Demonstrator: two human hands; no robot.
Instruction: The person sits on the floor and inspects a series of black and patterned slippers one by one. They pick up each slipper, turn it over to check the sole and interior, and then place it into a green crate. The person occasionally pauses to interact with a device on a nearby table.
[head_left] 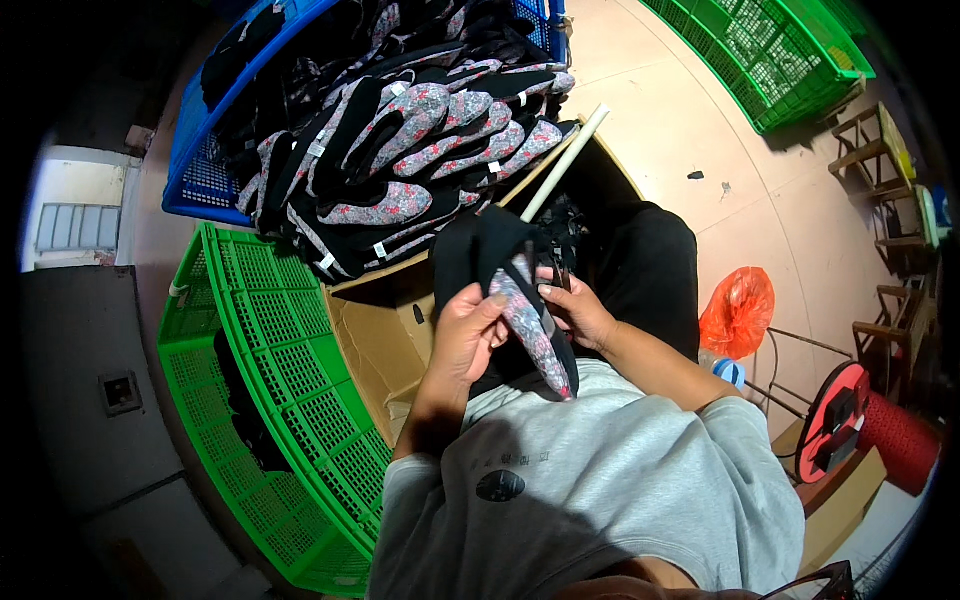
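Over my lap I hold a black cloth shoe upper (527, 315) with a grey and red floral lining, tilted so that its floral strip points down toward my shirt. My left hand (468, 328) is closed on the strip's left edge, thumb on top. At its right edge, my right hand (582, 312) is closed in a pinch, with thumb and forefinger close to the cloth. Something thin and dark shows by those right fingers; I cannot make out what it is. Beyond my hands, a heap of similar floral-lined black uppers (420, 112) fills a blue crate (205, 175).
An open cardboard box (375, 345) stands before my knees, a pale rod (568, 162) slanting up from it. Green crates stand at left (285, 370) and far right (755, 60). An orange plastic bag (738, 312) and a red round-topped stool (832, 423) are at right.
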